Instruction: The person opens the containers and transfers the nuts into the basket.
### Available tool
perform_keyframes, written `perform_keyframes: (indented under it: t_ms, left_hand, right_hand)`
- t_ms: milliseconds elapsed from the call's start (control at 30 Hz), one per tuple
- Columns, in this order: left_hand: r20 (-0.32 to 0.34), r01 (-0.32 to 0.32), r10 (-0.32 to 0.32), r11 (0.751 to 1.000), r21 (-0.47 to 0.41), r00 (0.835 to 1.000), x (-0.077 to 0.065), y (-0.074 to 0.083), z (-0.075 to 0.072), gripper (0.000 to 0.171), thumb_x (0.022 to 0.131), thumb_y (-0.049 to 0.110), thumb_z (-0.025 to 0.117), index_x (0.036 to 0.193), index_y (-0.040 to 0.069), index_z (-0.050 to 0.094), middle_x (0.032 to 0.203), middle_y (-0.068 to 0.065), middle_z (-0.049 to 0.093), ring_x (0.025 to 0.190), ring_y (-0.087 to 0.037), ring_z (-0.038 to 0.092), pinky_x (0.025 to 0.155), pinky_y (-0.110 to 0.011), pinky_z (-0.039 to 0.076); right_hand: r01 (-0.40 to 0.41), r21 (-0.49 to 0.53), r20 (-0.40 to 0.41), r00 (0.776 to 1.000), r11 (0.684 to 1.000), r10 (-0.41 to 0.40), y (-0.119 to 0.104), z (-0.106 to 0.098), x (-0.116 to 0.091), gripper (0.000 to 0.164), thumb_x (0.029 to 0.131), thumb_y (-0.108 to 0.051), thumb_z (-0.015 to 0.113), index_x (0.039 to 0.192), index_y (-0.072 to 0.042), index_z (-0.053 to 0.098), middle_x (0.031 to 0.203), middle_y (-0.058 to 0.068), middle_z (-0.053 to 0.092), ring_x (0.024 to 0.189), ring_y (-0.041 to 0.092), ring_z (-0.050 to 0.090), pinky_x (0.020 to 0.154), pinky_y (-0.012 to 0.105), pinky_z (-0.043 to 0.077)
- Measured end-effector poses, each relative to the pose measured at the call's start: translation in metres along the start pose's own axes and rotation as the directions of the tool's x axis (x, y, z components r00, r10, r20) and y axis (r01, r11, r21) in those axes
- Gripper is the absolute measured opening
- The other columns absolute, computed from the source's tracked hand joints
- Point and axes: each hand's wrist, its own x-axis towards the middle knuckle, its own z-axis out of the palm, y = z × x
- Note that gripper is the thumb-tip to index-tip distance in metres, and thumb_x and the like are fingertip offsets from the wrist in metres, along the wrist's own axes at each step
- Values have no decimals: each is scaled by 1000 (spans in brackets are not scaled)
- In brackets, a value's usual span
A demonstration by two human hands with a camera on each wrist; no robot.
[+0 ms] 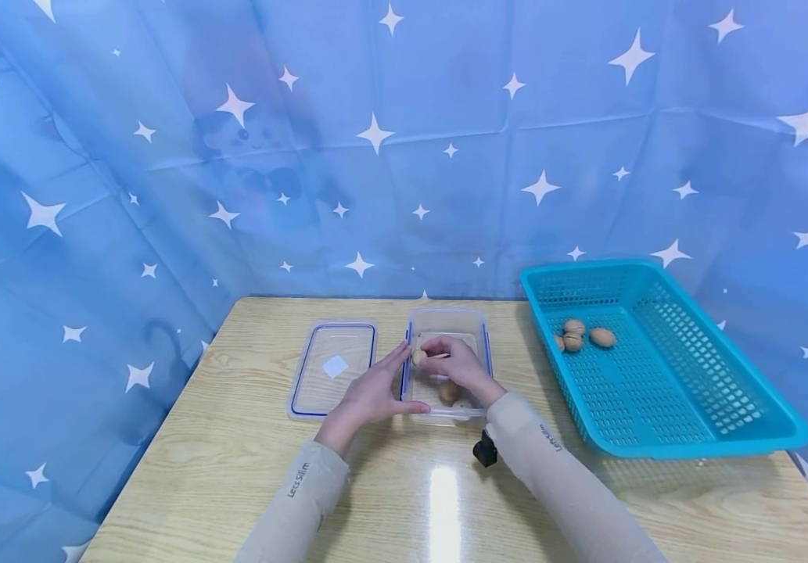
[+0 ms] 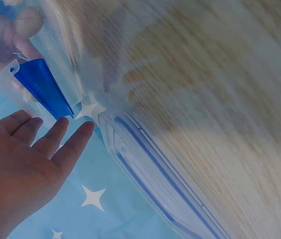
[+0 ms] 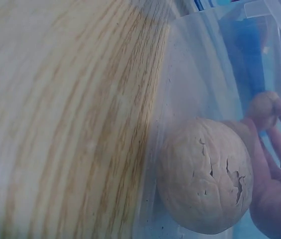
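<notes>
A clear plastic food container (image 1: 448, 312) with blue side clips stands on the table before me. My right hand (image 1: 456, 360) reaches into it and pinches a walnut (image 1: 418, 357) between thumb and fingers by the left wall. Another walnut (image 1: 449, 392) with a cracked shell lies in the container near its front, large in the right wrist view. My left hand (image 1: 374, 392) spreads along the container's left side, its fingers straight and thumb toward the front corner. In the left wrist view its fingertips (image 2: 88, 130) come close to the blue clip (image 2: 43, 87).
The container's lid (image 1: 354, 332), with a blue seal and a white label (image 1: 335, 366), lies left of the container. At the right a teal perforated basket (image 1: 657, 453) holds several walnuts (image 1: 573, 342). Behind the table hangs a blue curtain (image 1: 446, 203) with white stars.
</notes>
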Motion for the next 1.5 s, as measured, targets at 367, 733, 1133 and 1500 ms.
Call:
perform_keyframes:
  t_ms: [367, 733, 1133, 1500]
  left_hand:
    - [-13, -25, 25, 1000, 9, 1000, 1, 0, -1, 113, 74, 65, 77, 160, 17, 23, 169, 0, 17, 150, -30, 32, 116, -51, 41]
    - [1, -21, 21, 1000, -4, 1000, -1, 1, -2, 115, 74, 66, 76, 161, 19, 17, 169, -1, 16, 151, -29, 29, 118, -52, 38]
    - [-9, -18, 18, 1000, -10, 1000, -1, 2, -1, 115, 73, 63, 79, 161, 16, 20, 169, -1, 16, 151, -31, 29, 118, -53, 37]
    - [1, -14, 14, 1000, -5, 1000, -3, 5, -2, 114, 74, 64, 77, 161, 21, 19, 169, 1, 15, 151, -32, 30, 117, -55, 38]
  right_hand:
    - [-29, -22, -15, 999, 999, 29, -4, -1, -1, 39, 94, -18, 69, 128, 1, 64, 127, 21, 66, 114, 35, 64, 89, 36, 61]
    - [20, 27, -42, 999, 999, -19, -21, -16, -5, 43, 95, -22, 69, 132, -2, 61, 129, 18, 64, 115, 33, 63, 97, 43, 57]
    - [98, 39, -131, 987, 994, -92, -77, -78, -7, 43, 96, -22, 67, 134, -4, 59, 133, 21, 61, 120, 37, 60, 104, 52, 51]
    - [53, -43, -239, 969, 998, -61, -93, -143, -28, 52, 95, -38, 68, 138, -12, 56, 142, 14, 53, 129, 33, 53, 107, 53, 46]
